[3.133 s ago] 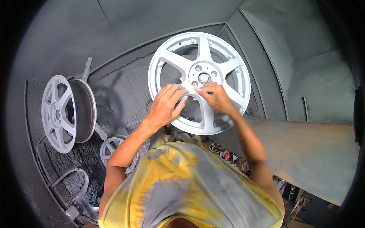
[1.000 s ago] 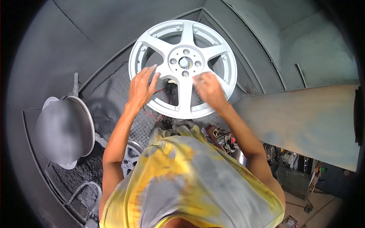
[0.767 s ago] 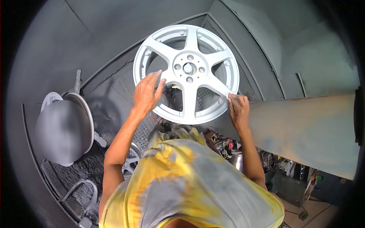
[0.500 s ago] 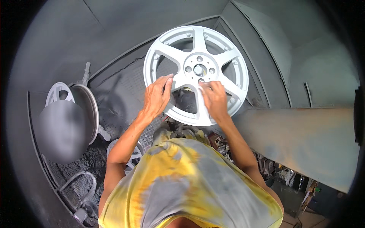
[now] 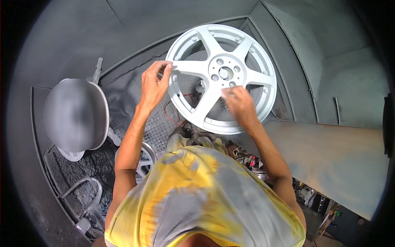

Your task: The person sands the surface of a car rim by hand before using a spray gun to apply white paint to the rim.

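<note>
Grey, dusty walls (image 5: pixel 61 49) enclose the work, with a patterned floor (image 5: pixel 158 129) below and a brownish panel (image 5: pixel 329 156) at the right. Near the middle, in front of the person, stands a white wheel (image 5: pixel 214 69), its face toward the camera. It has a matt, even coat, broad spokes running from hub to rim, small bolt heads set around the lip, four round holes about the centre, and a rough whitish knob (image 5: pixel 223 73) showing in the centre bore; what supports it is mostly hidden. At its left edge is the left hand (image 5: pixel 154 84), thumb and forefinger tips nearly together at the rim, where a spoke meets it; whether they pinch the edge or only touch it, I cannot tell. On the hub's lower side is the right hand (image 5: pixel 242 107), fingers gathered narrowly and blurred, tips at or just over the top of a lower spoke; contact, or anything held in them, cannot be made out. Most of the wheel lies between and beyond the two hands. Behind it a red cable (image 5: pixel 165 110) curls on the floor. Further left, a second wheel (image 5: pixel 108 119) is largely covered by a grey blur, and a third wheel (image 5: pixel 151 155) sits low beside the left forearm.
</note>
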`<state>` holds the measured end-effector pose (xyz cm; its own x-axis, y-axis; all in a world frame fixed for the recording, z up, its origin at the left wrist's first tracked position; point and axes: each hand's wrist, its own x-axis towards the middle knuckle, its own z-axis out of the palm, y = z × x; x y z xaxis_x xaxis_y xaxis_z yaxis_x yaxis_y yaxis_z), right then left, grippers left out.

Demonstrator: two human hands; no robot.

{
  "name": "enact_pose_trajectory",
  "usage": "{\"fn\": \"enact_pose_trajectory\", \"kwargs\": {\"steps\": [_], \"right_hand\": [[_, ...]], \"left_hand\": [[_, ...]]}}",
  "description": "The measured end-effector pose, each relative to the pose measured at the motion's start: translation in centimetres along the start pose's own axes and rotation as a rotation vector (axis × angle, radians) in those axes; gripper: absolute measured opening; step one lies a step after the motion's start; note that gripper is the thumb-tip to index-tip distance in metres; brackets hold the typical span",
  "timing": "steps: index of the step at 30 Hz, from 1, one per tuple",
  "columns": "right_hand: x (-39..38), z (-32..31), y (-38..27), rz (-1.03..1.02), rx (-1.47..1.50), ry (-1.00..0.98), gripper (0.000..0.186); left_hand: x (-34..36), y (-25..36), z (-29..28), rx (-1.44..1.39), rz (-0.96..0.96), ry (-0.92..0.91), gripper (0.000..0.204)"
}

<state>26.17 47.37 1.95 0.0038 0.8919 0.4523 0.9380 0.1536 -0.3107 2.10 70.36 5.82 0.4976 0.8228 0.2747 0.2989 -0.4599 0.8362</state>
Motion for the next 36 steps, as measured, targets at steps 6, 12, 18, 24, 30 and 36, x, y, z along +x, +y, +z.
{"fn": "enact_pose_trajectory", "kwargs": {"steps": [6, 12, 18, 24, 30, 36], "right_hand": [[-1.8, -1.9, 1.3, 0.105, -0.022, -0.058, 0.048], [-1.1, -0.5, 0.9, 0.034, 0.031, -0.097, 0.043], [-2.7, -1.5, 2.5, -0.004, -0.006, -0.075, 0.044], [-0.4, 0.8, -0.4, 0.113, 0.065, -0.057, 0.044], [-2.6, -2.5, 4.1, -0.012, -0.006, -0.088, 0.047], [-0.6, 0.5, 0.8, 0.040, 0.135, -0.020, 0.046]], "left_hand": [[1.6, -3.6, -0.6, 0.077, -0.038, 0.027, 0.025], [2.7, -6.2, 0.7, 0.026, -0.119, -0.028, 0.031], [4.0, -8.6, 1.3, -0.021, -0.119, -0.018, 0.033], [5.5, -8.8, 3.4, 0.014, -0.191, -0.034, 0.044], [7.6, -9.0, 5.0, 0.008, -0.171, -0.055, 0.048], [9.5, -9.5, 5.1, 0.050, -0.228, -0.127, 0.049]]}}
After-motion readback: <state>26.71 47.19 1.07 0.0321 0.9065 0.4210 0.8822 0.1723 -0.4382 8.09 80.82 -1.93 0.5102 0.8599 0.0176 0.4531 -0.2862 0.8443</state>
